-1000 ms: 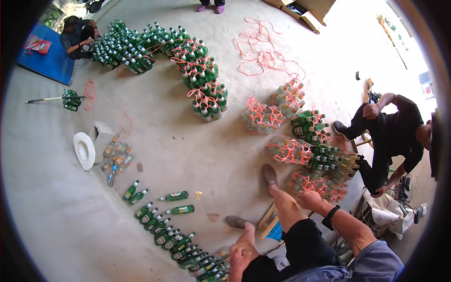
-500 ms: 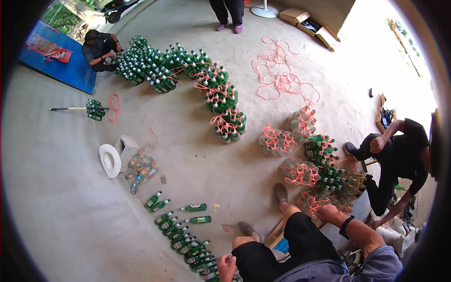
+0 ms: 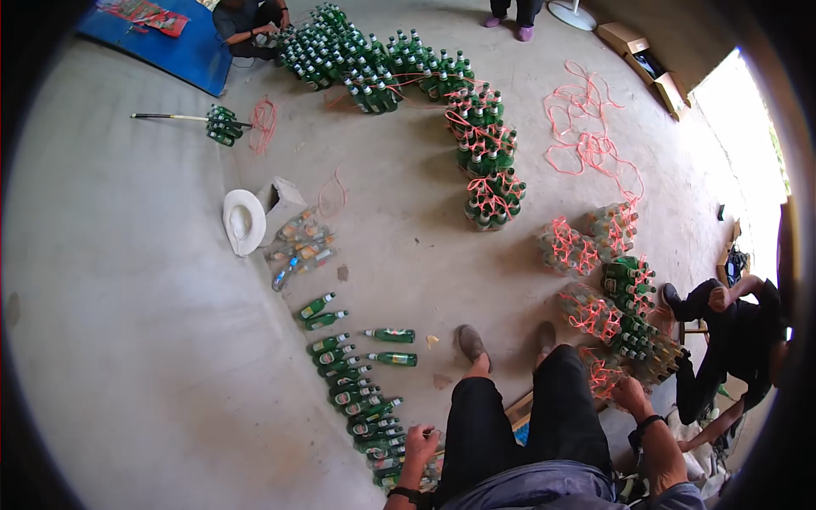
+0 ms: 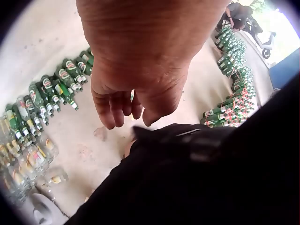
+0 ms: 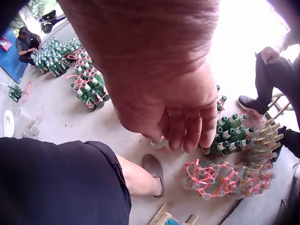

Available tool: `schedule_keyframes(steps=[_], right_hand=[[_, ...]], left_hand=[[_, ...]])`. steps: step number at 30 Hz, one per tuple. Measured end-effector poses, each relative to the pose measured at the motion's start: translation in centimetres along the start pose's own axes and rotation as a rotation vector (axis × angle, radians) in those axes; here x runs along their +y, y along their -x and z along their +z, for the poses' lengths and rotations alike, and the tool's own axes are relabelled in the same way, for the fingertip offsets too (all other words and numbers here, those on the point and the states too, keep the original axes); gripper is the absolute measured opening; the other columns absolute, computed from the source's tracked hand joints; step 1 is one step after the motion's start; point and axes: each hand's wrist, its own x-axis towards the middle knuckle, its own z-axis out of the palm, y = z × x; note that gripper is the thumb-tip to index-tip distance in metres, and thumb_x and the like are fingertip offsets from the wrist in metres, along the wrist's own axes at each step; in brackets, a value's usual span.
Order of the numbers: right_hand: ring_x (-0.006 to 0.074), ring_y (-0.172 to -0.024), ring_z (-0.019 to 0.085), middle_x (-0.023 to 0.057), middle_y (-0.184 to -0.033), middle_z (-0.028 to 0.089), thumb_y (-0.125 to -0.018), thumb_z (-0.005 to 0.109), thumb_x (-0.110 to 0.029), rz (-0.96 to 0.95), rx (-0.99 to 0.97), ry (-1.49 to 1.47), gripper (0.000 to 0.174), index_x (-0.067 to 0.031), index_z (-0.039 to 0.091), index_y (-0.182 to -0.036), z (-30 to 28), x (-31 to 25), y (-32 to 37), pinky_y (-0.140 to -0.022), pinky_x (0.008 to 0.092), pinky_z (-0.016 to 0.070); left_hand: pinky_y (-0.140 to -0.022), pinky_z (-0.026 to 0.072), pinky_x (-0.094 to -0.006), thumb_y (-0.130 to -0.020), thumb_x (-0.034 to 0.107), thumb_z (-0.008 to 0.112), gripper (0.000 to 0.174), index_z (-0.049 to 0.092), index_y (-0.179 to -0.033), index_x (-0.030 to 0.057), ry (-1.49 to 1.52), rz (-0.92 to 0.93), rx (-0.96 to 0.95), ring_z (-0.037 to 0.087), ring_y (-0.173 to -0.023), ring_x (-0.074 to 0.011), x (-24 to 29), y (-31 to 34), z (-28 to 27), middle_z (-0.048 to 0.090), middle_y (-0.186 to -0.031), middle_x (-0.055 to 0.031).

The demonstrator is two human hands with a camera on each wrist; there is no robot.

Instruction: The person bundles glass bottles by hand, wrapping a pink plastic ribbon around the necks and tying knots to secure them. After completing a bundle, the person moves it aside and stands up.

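Observation:
My left hand (image 3: 421,444) hangs beside my left thigh, its fingers loosely bent with nothing in them. Below it, green beer bottles (image 3: 350,396) line the wall; in the left wrist view the hand (image 4: 136,89) hangs over the floor, apart from them. My right hand (image 3: 631,397) is held by my right thigh, also empty, overlapping a bundle of clear bottles (image 3: 600,374) tied with pink cord. The right wrist view shows that hand's fingers (image 5: 192,129) dangling loosely above the bundles. Two green bottles (image 3: 393,335) lie apart from the row.
Tied green bottle bundles (image 3: 484,140) curve across the floor. Loose pink cord (image 3: 586,127) lies at the back right. A low wooden stool (image 3: 517,412) stands behind my legs. One person (image 3: 731,340) sits at right; another (image 3: 246,25) crouches far left. A white hat (image 3: 244,223) leans left.
My knees have straightened from a seated bend, and my feet now stand side by side. My left hand has come off my knee. The head view has swung, shifting the scene rightward.

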Motion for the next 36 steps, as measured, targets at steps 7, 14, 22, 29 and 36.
schedule_keyframes(steps=[7, 14, 22, 29, 36], right_hand=[[0.0460, -0.085, 0.073, 0.0263, -0.083, 0.073, -0.080, 0.068, -0.027, -0.019, -0.095, 0.055, 0.028, -0.0014, 0.076, -0.086, 1.9, -0.7, 0.0, -0.081, 0.0549, 0.0587], [0.0415, -0.080, 0.074, 0.0236, -0.078, 0.072, -0.081, 0.066, -0.025, -0.084, -0.069, 0.126, 0.023, -0.0043, 0.077, -0.080, 0.0, 2.2, -7.1, -0.072, 0.0524, 0.0591], [0.0455, -0.083, 0.071, 0.0249, -0.081, 0.070, -0.080, 0.063, -0.023, 0.018, 0.118, -0.039, 0.023, -0.0013, 0.070, -0.082, -14.1, -3.0, -12.1, -0.074, 0.0549, 0.0568], [0.0408, -0.086, 0.073, 0.0214, -0.085, 0.074, -0.085, 0.066, -0.026, 0.129, 0.185, -0.117, 0.024, -0.0045, 0.075, -0.092, -17.6, -10.7, -14.5, -0.078, 0.0501, 0.0578], [0.0415, -0.090, 0.073, 0.0227, -0.089, 0.074, -0.085, 0.071, -0.029, 0.185, 0.148, -0.156, 0.030, -0.0048, 0.072, -0.103, -14.4, -14.8, -13.8, -0.080, 0.0503, 0.0575]], left_hand=[[-0.085, 0.0570, -0.0442, -0.081, 0.024, 0.081, 0.028, 0.073, -0.100, 0.0052, -0.018, 0.140, 0.058, 0.068, -0.090, -0.0343, 8.3, -7.8, -5.3, 0.069, -0.095, -0.0169], [-0.078, 0.0578, -0.0411, -0.081, 0.023, 0.082, 0.028, 0.074, -0.101, 0.0052, -0.064, 0.204, 0.081, 0.070, -0.085, -0.0297, 14.2, -9.0, -6.4, 0.070, -0.090, -0.0150], [-0.083, 0.0579, -0.0426, -0.080, 0.023, 0.085, 0.027, 0.077, -0.098, 0.0037, -0.108, -0.071, -0.063, 0.072, -0.086, -0.0315, 12.4, -7.9, -4.5, 0.073, -0.094, -0.0164], [-0.087, 0.0567, -0.0461, -0.081, 0.027, 0.083, 0.031, 0.077, -0.100, 0.0025, -0.119, -0.148, -0.188, 0.070, -0.093, -0.0351, 10.5, -12.9, -8.2, 0.073, -0.096, -0.0176], [-0.085, 0.0572, -0.0436, -0.080, 0.019, 0.082, 0.024, 0.075, -0.096, 0.0028, -0.215, 0.000, -0.174, 0.070, -0.090, -0.0310, 14.4, -20.6, -15.0, 0.072, -0.093, -0.0162]])
